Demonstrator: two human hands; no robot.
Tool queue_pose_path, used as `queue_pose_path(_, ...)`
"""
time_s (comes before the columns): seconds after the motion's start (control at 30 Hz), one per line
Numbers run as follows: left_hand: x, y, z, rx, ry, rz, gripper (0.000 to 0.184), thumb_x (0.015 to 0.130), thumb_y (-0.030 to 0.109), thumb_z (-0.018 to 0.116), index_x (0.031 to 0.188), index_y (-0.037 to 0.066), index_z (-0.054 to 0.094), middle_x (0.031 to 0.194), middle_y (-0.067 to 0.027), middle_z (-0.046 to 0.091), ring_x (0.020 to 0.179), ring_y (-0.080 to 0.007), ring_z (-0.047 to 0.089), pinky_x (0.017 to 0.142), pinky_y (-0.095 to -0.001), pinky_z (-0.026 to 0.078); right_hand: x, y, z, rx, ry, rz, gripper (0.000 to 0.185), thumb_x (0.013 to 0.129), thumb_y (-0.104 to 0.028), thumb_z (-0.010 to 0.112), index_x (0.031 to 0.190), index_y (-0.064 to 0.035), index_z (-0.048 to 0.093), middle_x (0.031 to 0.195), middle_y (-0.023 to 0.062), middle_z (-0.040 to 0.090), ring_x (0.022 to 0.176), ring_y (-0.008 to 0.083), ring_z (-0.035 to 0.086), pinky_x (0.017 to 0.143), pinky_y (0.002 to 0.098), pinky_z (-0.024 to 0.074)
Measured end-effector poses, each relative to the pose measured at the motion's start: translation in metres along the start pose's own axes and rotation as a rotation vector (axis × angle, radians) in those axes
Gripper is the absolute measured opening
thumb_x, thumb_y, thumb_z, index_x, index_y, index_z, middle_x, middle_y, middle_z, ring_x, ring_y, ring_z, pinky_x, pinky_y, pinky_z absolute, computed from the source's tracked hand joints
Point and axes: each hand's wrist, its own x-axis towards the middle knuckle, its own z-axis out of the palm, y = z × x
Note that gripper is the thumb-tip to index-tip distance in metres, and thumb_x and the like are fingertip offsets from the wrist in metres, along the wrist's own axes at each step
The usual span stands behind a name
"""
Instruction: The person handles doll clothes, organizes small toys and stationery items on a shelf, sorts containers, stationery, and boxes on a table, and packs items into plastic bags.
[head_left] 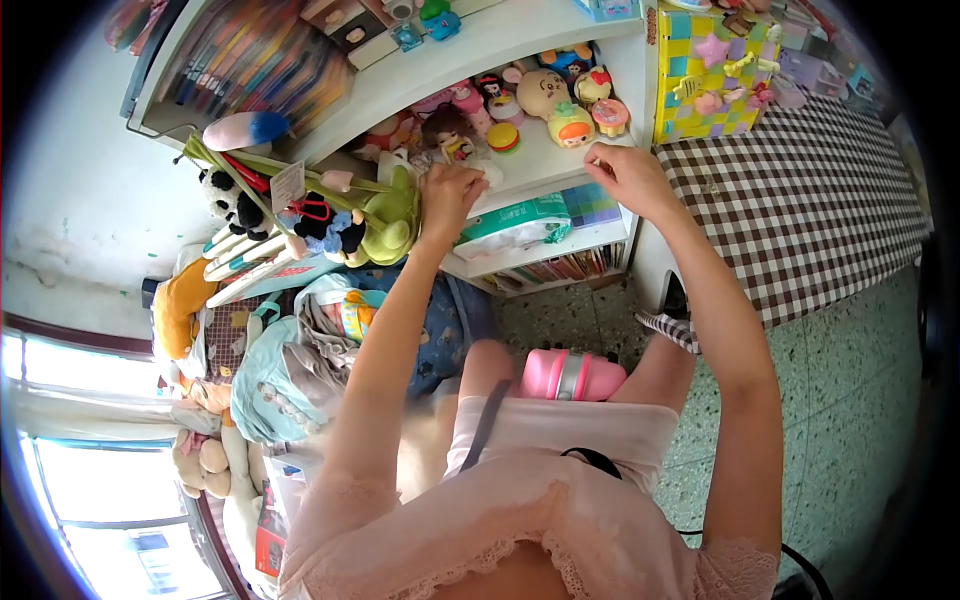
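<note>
My left hand (452, 200) is closed at the shelf's front edge, its fingers curled beside a small brown-haired doll (450, 138) and a bit of white material (489, 172). What its fingers hold, if anything, is hidden. My right hand (630, 180) is over the same shelf (535, 165) further right, with fingers bent together and nothing visible in them. Closest to it are a yellow round-headed figure (571, 126) and a pink-topped toy (610, 117). Between the hands stands a red, yellow and green round toy (503, 138).
A plush cream toy (542, 92) sits deeper in the shelf. Green-and-white packaging (515, 225) and books (565, 266) fill lower shelves. Hanging plush toys (235, 205) crowd the left side. A checked cloth (790, 200) covers the right-hand surface. A pink container (570, 375) is between my legs.
</note>
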Motion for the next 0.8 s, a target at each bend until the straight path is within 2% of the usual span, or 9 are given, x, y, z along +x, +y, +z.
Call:
queue_pose_path(0.27,0.004,0.001,-0.003,0.055,-0.034,-0.075,0.026,0.071,0.012,0.069,0.096,0.008,0.065,0.084,-0.0064,0.06,0.083,-0.0273,0.05,0.077,-0.0373,0.038,0.0,-0.002,0.001,0.003,-0.028,-0.024,0.012,0.083,-0.02,0.058,0.083,-0.0081,0.057,0.065,0.0085,0.06,0.06,0.0253,0.059,0.055,0.0357,0.0443)
queue_pose_path(0.37,0.002,0.002,-0.004,-0.033,-0.025,-0.131,0.033,0.071,0.013,0.07,0.102,0.009,0.061,0.086,-0.0082,0.059,0.083,-0.0285,0.05,0.076,-0.038,0.039,0.0,-0.004,-0.001,0.016,-0.041,-0.003,0.012,0.083,-0.02,0.058,0.083,-0.0078,0.057,0.065,0.0086,0.06,0.061,0.0255,0.059,0.055,0.036,0.0442)
queue_pose_path(0.43,0.005,0.003,0.001,0.068,0.167,-0.103,0.032,0.074,0.016,0.068,0.104,0.009,0.06,0.087,-0.0103,0.057,0.085,-0.03,0.05,0.074,-0.038,0.04,0.0,-0.002,0.0,0.013,-0.039,-0.015,0.012,0.083,-0.019,0.057,0.083,-0.0077,0.057,0.065,0.0087,0.06,0.061,0.0255,0.059,0.055,0.036,0.0443)
queue_pose_path(0.53,0.024,0.014,0.014,0.088,0.244,-0.073,0.031,0.073,0.018,0.069,0.101,0.01,0.06,0.091,-0.0119,0.055,0.087,-0.0316,0.051,0.074,-0.0391,0.041,0.001,-0.003,0.002,0.007,-0.045,-0.026,0.011,0.083,-0.019,0.057,0.083,-0.0077,0.057,0.065,0.0088,0.06,0.061,0.0254,0.059,0.056,0.0359,0.0444)
queue_pose_path(0.67,0.051,0.032,0.03,0.221,0.082,-0.25,0.031,0.071,0.02,0.07,0.098,0.011,0.061,0.093,-0.0114,0.057,0.087,-0.0318,0.055,0.074,-0.0395,0.044,0.0,-0.003,0.0,-0.003,-0.05,-0.024,0.011,0.083,-0.018,0.057,0.084,-0.0076,0.058,0.066,0.0092,0.06,0.061,0.0257,0.059,0.056,0.036,0.0445)
queue_pose_path(0.8,0.065,0.032,0.046,0.131,0.047,-0.252,0.029,0.07,0.018,0.07,0.096,0.01,0.062,0.095,-0.0113,0.057,0.084,-0.0304,0.058,0.074,-0.0389,0.045,0.001,-0.006,-0.001,0.016,-0.039,-0.019,0.011,0.083,-0.018,0.057,0.085,-0.0073,0.058,0.068,0.0097,0.061,0.062,0.0261,0.06,0.057,0.0362,0.0449)
